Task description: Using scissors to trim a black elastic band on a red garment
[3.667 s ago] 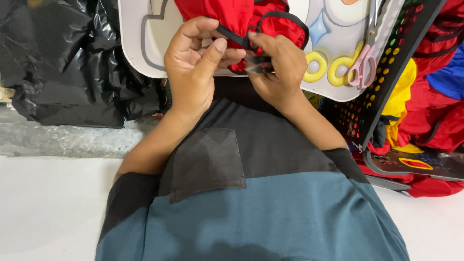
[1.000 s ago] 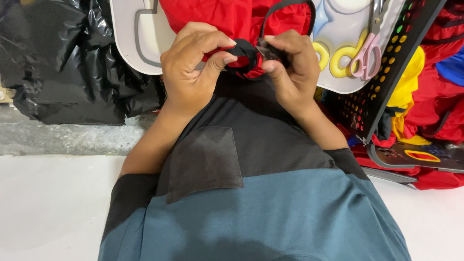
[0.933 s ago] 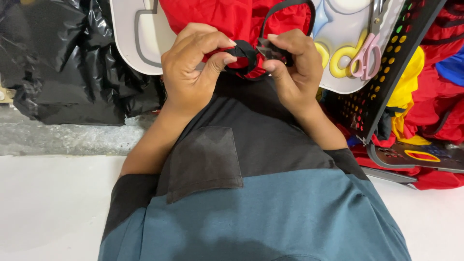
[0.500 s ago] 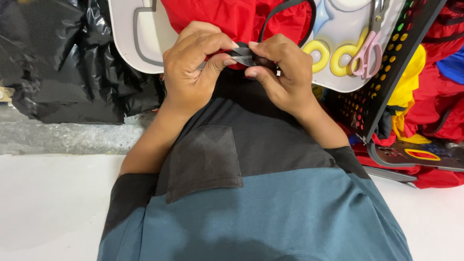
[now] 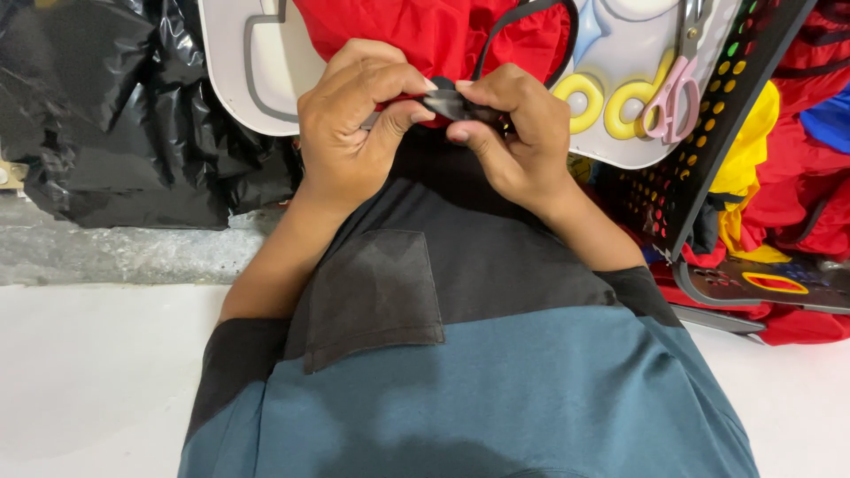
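My left hand (image 5: 354, 124) and my right hand (image 5: 513, 133) meet in front of my chest, both pinching a black elastic strap (image 5: 456, 104) that belongs to a red fabric piece (image 5: 425, 31). The strap loops up from my right hand over the red cloth. My fingertips touch each other around the strap. The red fabric lies on a white tray (image 5: 266, 80) just beyond my hands.
Pink-handled scissors (image 5: 673, 88) lie on the white tray at the right. A black perforated basket (image 5: 708, 133) holds red, yellow and blue fabric at the right. Black plastic bags (image 5: 115, 115) are heaped at the left. My dark shirt fills the bottom.
My hands have closed together on the strap; the bunched red and black piece seen a second ago is now squeezed flat between my fingertips.
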